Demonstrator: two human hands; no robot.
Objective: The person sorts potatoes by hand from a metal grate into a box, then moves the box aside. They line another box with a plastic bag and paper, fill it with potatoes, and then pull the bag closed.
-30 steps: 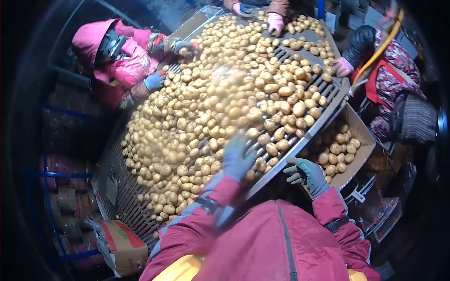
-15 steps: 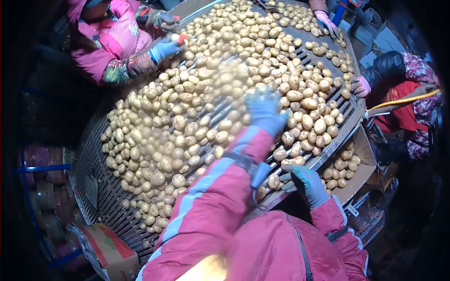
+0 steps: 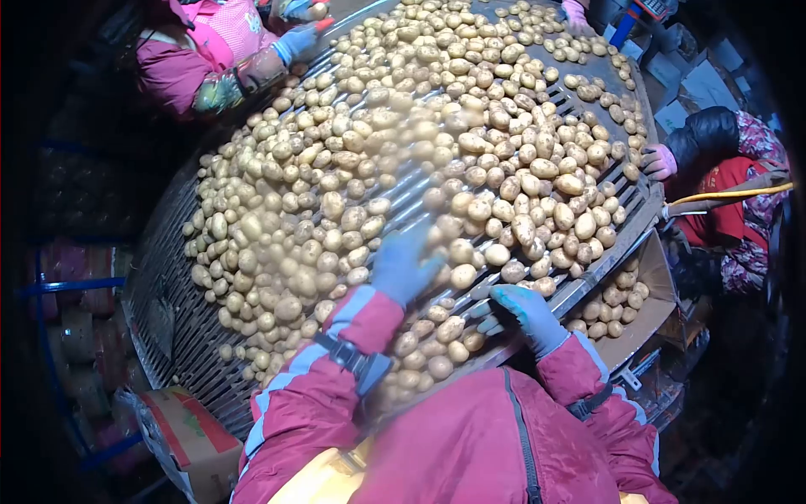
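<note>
A slatted roller bed (image 3: 180, 332) fills most of the view, running from the near left corner up to the far right, and it is heaped with potatoes (image 3: 403, 160), densest through the middle and thinner toward the left edge, where bare slats show. Along the right edge a cardboard box (image 3: 663, 277) hangs just below the bed, partly filled with potatoes, and a second box (image 3: 197, 433) sits below the near left corner. 3 other people stand around the bed: one in pink at the far left corner with a blue-gloved hand on the heap, a pink glove (image 3: 659, 161) resting on the right edge, and another glove at the far end. The wearer's left hand (image 3: 405, 265), in a blue glove, lies over the potatoes near the near edge with fingers spread and nothing clamped in it; potatoes lie directly under it and on every side, the nearest just beyond the fingertips toward the far right. The right hand (image 3: 525, 312), in a teal glove, sits at the near right edge of the bed, fingers loosely curled; I cannot tell whether it grips anything. The left hand is the nearer to the main heap.
</note>
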